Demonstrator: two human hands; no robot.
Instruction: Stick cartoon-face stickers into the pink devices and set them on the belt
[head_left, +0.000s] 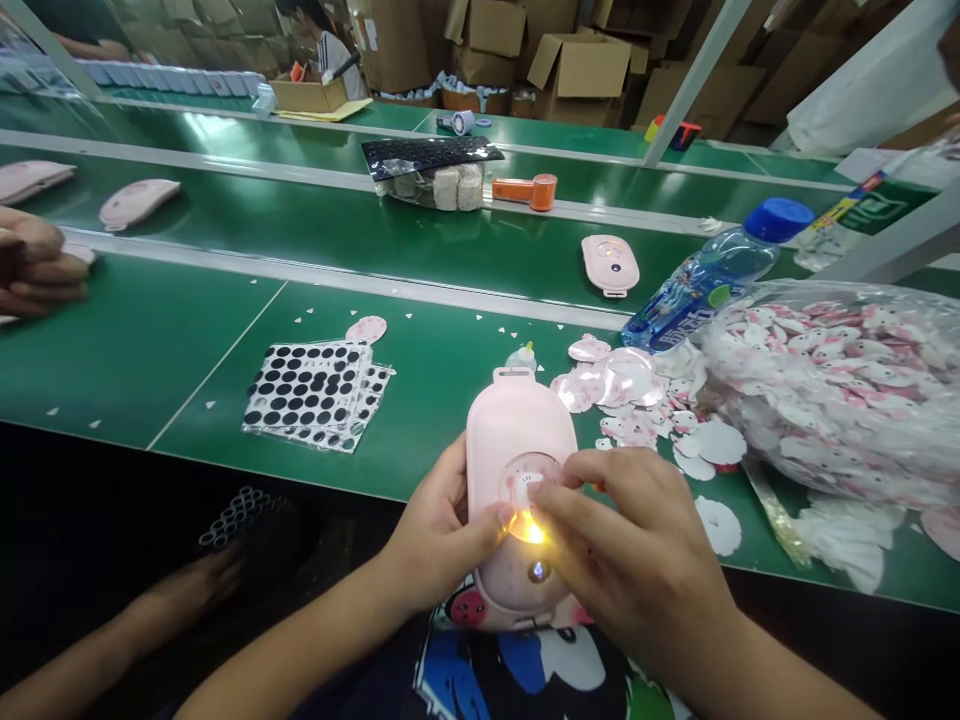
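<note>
My left hand (469, 520) is closed around the side of a pale pink oval plastic device (517, 410), its thumb on the front. A yellow light (527, 527) glows on the device, and below it a small round display (538, 571) shows a digit like 4. My right hand (637, 540) has its fingers curled over the round recess of the device. Its fingertips are on a small white printed piece (527, 485) in that recess; they partly hide it. Just beyond the device stands a small clear dropper bottle with a yellowish tip (522, 356).
Sheets of black round stickers (307, 390) lie left. To the right are loose round printed discs (622, 378), a blue-capped bottle (720, 265) and a plastic bag of white-pink pieces (840, 390). Another pink device (610, 265) sits beyond the rail. A co-worker's hand (37, 265) is far left.
</note>
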